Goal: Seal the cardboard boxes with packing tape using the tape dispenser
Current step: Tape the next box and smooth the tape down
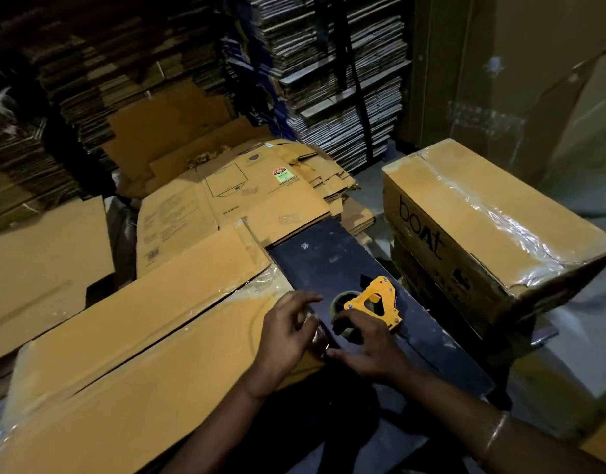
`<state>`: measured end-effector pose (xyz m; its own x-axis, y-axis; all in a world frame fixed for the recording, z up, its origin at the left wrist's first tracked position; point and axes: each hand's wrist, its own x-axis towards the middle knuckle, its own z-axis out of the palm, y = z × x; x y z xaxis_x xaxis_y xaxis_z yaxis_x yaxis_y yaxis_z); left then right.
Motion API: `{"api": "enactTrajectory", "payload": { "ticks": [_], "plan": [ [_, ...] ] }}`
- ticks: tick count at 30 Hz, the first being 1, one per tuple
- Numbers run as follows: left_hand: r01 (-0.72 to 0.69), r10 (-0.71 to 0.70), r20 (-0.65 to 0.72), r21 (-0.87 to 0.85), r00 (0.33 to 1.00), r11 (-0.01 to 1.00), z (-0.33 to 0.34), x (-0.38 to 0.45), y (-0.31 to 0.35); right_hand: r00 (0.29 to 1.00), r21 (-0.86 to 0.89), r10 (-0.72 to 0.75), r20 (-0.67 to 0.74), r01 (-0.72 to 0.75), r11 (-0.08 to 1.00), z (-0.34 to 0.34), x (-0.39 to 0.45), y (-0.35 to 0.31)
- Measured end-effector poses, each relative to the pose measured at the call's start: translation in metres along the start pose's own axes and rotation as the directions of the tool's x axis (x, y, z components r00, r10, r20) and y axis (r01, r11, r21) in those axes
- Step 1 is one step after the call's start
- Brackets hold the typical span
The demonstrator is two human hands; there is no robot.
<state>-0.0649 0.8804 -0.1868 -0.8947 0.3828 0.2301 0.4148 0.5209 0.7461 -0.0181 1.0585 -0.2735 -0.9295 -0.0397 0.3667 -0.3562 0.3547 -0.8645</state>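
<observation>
At the far left a loose cardboard sheet (38, 265) lies flat, and just right of it sits the long box (140, 336) you are sealing, its two top flaps meeting along a seam that is not yet fully taped; a glossy strip of clear tape shows only near its right end. Your left hand (287, 333) rests at that right end with fingers spread and relaxed, pressing down where the tape starts. It looks as if a short tail of tape runs from there to the dispenser, though the dim light makes that hard to confirm. Your right hand (370, 347) has its fingers curled round the yellow tape dispenser (373, 302), which sits on the dark flap (328, 265) beside the box. Further right stands the taped boat box (482, 227).

If your left hand lifts early, the tape end could peel off and curl onto itself. If you pull off-line from the seam, the strip may wrinkle or miss one flap.
</observation>
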Motion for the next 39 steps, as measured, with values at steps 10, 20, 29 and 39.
{"api": "enactTrajectory", "payload": {
  "ticks": [10, 20, 29, 39],
  "plan": [
    [-0.171, 0.032, 0.28, 0.489, 0.959, 0.855, -0.007, -0.029, -0.033, 0.963, -0.026, -0.025, 0.268, 0.033, 0.999, -0.006, 0.039, 0.009],
    [-0.187, 0.032, 0.28, 0.548, 0.959, 0.815, -0.007, -0.034, -0.029, 0.924, -0.143, -0.073, 0.376, 0.136, 0.98, -0.006, 0.039, 0.014],
    [-0.129, -0.049, 0.26, 0.623, 0.964, 0.771, -0.007, -0.038, -0.014, 0.927, 0.227, 0.364, -0.094, -0.336, 0.914, 0.024, 0.002, 0.024],
    [-0.003, -0.093, 0.228, 0.388, 0.969, 0.922, -0.015, -0.033, -0.016, 0.791, 0.589, 0.565, 0.236, -0.579, 0.564, 0.063, 0.037, -0.029]
  ]
}}
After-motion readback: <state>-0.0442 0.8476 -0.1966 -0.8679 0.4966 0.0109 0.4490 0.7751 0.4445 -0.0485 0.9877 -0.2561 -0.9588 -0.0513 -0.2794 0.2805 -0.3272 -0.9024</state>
